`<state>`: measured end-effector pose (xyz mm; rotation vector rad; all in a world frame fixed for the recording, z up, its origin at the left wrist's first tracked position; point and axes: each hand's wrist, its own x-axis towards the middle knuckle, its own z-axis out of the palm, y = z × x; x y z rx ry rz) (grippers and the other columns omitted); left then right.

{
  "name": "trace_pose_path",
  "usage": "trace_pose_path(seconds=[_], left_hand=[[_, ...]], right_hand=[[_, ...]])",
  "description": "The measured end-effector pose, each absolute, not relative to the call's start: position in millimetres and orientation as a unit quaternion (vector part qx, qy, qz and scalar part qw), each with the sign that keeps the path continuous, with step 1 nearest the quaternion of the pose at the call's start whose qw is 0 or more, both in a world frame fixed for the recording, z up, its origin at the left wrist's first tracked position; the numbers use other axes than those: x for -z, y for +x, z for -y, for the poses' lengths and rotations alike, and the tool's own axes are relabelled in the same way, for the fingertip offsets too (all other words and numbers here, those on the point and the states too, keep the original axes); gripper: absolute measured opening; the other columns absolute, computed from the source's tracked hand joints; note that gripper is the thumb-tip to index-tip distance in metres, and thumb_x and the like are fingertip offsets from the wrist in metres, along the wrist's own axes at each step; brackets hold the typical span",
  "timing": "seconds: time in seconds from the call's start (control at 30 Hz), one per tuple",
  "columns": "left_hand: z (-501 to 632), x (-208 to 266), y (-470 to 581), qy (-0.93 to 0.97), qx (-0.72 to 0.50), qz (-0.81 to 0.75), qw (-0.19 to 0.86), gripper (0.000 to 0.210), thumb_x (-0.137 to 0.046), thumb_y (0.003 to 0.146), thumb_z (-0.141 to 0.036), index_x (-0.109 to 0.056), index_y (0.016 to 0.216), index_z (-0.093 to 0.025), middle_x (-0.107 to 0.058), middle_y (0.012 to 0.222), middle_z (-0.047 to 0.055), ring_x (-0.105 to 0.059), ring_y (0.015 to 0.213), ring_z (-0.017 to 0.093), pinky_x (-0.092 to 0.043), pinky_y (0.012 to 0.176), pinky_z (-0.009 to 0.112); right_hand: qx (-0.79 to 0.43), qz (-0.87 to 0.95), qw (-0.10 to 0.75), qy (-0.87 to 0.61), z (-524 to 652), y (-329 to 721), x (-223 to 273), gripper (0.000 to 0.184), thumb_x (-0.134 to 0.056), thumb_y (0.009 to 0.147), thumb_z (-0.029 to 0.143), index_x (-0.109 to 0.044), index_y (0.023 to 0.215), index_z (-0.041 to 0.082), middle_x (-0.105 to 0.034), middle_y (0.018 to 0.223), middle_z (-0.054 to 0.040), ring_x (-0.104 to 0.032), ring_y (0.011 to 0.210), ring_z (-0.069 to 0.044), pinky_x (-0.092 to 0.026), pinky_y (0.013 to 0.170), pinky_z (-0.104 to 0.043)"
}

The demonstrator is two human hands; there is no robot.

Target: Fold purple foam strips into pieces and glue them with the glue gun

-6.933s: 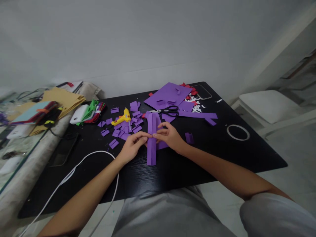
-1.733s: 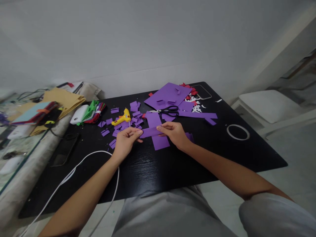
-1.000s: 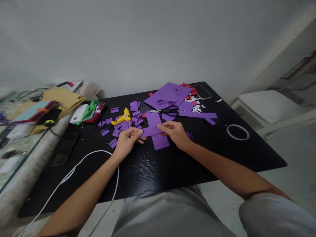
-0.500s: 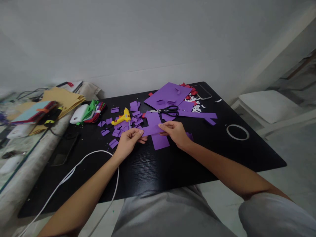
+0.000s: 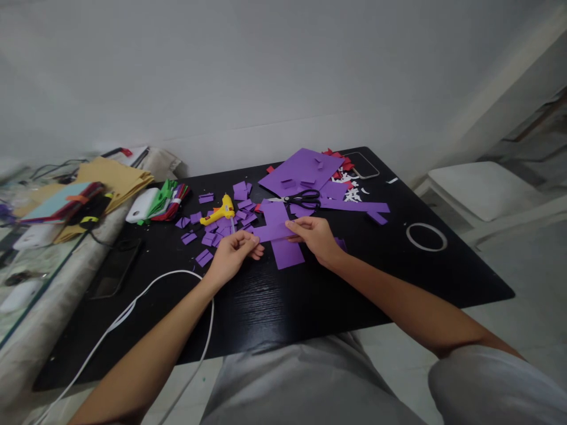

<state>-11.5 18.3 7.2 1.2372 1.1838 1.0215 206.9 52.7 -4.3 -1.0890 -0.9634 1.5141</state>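
Tan envelopes (image 5: 110,177) lie piled at my far left, and a white cable (image 5: 133,304) loops over the black desk (image 5: 261,319) and passes under my forearm. Next, a yellow glue gun (image 5: 220,211) rests on small purple pieces (image 5: 212,237). Near them my left hand (image 5: 236,251) pinches one end of a purple strip (image 5: 271,232) between thumb and fingers. The strip runs level above an upright purple sheet (image 5: 287,255), crossing it. Scissors (image 5: 305,198) lie just beyond. My right hand (image 5: 311,234) pinches the strip's other end, thumb on top. Further right come white scraps (image 5: 353,192) and a pale ring (image 5: 427,225).
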Motion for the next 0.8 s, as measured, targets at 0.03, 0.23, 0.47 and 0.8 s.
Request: trace_pose_path(seconds=[0.03,0.23,0.47,0.8], left_hand=[[-19,-7,-12,0.523,-0.431,-0.499,0.54,0.041,-0.08,0.077,-0.053,-0.068,0.08,-0.014,-0.075,0.075,0.008,-0.071,0.065,0.017,-0.06,0.066,0.029],[-22,-4,-13,0.526,-0.434,-0.5,0.535,0.041,-0.08,0.076,-0.053,-0.066,0.079,-0.014,-0.075,0.074,0.007,-0.07,0.064,0.017,-0.06,0.066,0.03],[-23,-7,-15,0.512,-0.453,-0.507,0.525,0.032,-0.075,0.079,-0.045,-0.062,0.077,-0.016,-0.072,0.069,0.004,-0.067,0.06,0.015,-0.057,0.064,0.028],[-17,-10,-12,0.57,-0.368,-0.475,0.56,0.025,-0.068,0.081,-0.038,-0.063,0.069,-0.017,-0.063,0.056,0.0,-0.056,0.047,0.012,-0.047,0.051,0.024]], right_hand=[[-0.625,0.399,0.498,-0.449,-53,207,5,0.037,-0.093,0.058,0.044,-0.076,0.073,0.015,-0.072,0.067,-0.0019,-0.072,0.064,-0.017,-0.065,0.069,-0.031],[-0.628,0.407,0.489,-0.448,-53,207,5,0.035,-0.093,0.06,0.042,-0.075,0.074,0.015,-0.072,0.067,-0.0021,-0.072,0.065,-0.017,-0.066,0.07,-0.032],[-0.672,0.396,0.453,-0.432,-51,207,3,0.028,-0.092,0.064,0.034,-0.074,0.07,0.014,-0.071,0.068,-0.0019,-0.072,0.066,-0.016,-0.065,0.069,-0.028],[-0.806,0.453,0.211,-0.317,-34,202,1,0.024,-0.084,0.074,0.031,-0.076,0.083,0.01,-0.078,0.077,-0.0093,-0.074,0.064,-0.017,-0.062,0.062,-0.025]])
